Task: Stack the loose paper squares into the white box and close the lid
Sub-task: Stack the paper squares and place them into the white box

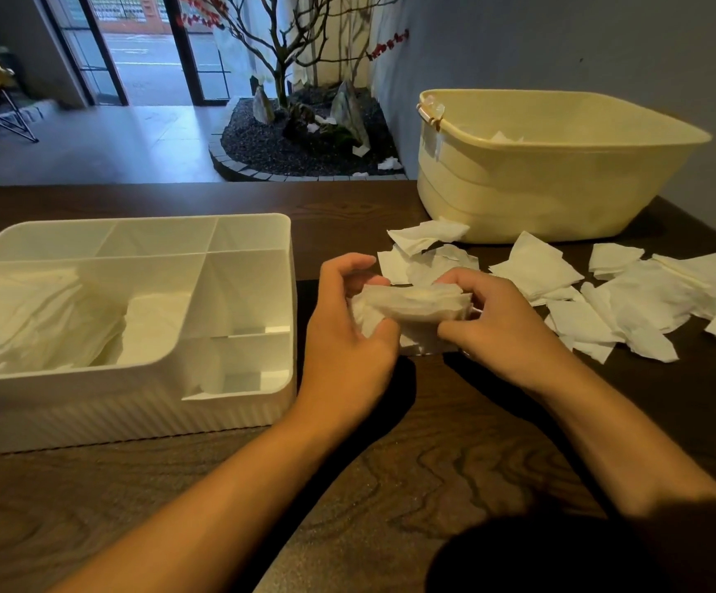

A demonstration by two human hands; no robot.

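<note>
Head view: both hands are meeting just right of the white box [236, 404], near the middle of the table [390, 485].
Left hand [350, 331]: curling its fingers round the left end of a small stack of paper squares [412, 312], seemingly to square the edges before loading.
Right hand [497, 325]: clasping the stack's right end, thumb underneath.
Loose squares [630, 301]: lying scattered toward the right edge, within easy reach, beside the yellow tub [540, 194].
Box: standing open at the left edge, paper already filling its large compartment; no lid is showing.
Progress: partway, I judge.
</note>
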